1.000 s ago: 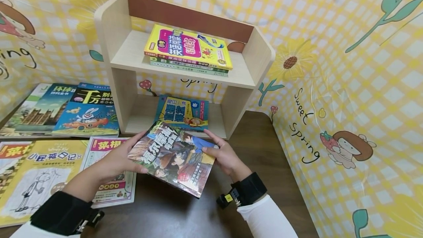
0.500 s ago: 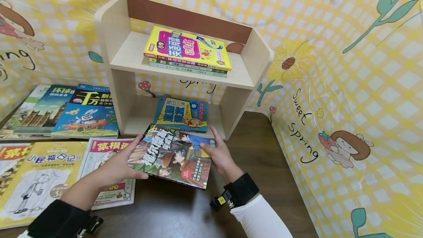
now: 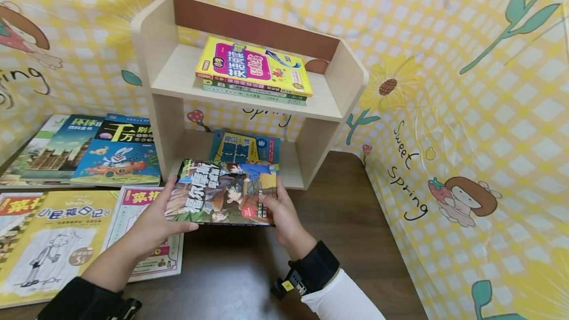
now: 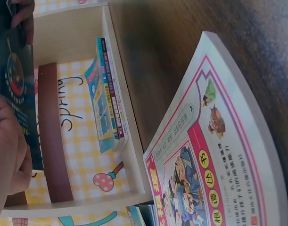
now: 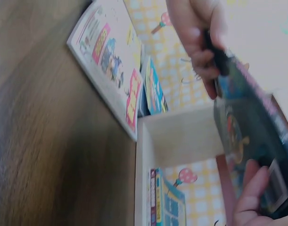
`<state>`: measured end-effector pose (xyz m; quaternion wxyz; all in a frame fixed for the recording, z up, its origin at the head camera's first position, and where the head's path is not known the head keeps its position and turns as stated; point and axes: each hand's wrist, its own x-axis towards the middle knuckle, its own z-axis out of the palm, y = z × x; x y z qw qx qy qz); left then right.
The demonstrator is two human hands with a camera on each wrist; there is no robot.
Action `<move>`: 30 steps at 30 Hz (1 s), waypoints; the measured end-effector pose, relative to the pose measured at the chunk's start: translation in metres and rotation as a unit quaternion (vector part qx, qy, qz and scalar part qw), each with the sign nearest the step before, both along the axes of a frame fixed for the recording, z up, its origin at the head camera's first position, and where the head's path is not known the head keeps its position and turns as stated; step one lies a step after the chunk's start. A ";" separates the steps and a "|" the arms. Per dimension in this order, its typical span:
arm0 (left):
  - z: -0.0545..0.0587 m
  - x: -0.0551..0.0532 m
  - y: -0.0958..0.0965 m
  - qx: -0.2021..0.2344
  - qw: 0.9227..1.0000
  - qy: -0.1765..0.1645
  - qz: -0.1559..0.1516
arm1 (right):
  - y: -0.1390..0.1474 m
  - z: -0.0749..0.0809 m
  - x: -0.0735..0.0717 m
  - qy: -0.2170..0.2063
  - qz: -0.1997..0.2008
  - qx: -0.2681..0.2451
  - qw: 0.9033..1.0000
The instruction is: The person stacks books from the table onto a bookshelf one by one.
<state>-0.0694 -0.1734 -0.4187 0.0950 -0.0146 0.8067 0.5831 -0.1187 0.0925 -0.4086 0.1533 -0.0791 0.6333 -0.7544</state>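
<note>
A comic-style book [image 3: 222,194] with large white title characters is held level in front of the small wooden shelf unit [image 3: 160,38]. At its left edge my left hand [image 3: 153,221] grips it, thumb on the near side. My right hand [image 3: 286,219] holds the right edge with the thumb over the cover. The book's dark back cover [image 4: 16,80] faces the left wrist camera, fingers spread beneath it. In the head view, the book partly hides a blue-and-yellow book [image 3: 244,147] lying on the lower shelf; the left wrist view shows it topping a small stack.
A yellow book [image 3: 255,65] tops a stack on the upper shelf. Left of the unit lie a blue rabbit-cover book [image 3: 117,154], a yellow diary book [image 3: 58,236] and a white-and-pink booklet [image 3: 166,260]. A checked yellow cloth [image 3: 444,88] surrounds the dark wooden table [image 3: 355,221].
The held book has turned from slanted to nearly straight and moved up and left toward the lower shelf, covering more of the blue-and-yellow book. Both hands keep hold of it.
</note>
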 end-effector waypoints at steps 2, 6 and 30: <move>0.000 -0.001 -0.003 0.004 1.000 -0.002 0.006 | -0.002 0.003 0.003 -0.004 0.010 -0.010 1.000; -0.001 -0.003 -0.009 0.016 1.000 -0.011 0.014 | -0.007 0.008 0.009 -0.017 0.020 -0.029 0.999; 0.043 0.015 0.005 0.035 0.997 0.064 0.027 | 0.010 0.039 0.036 0.148 0.024 0.079 0.985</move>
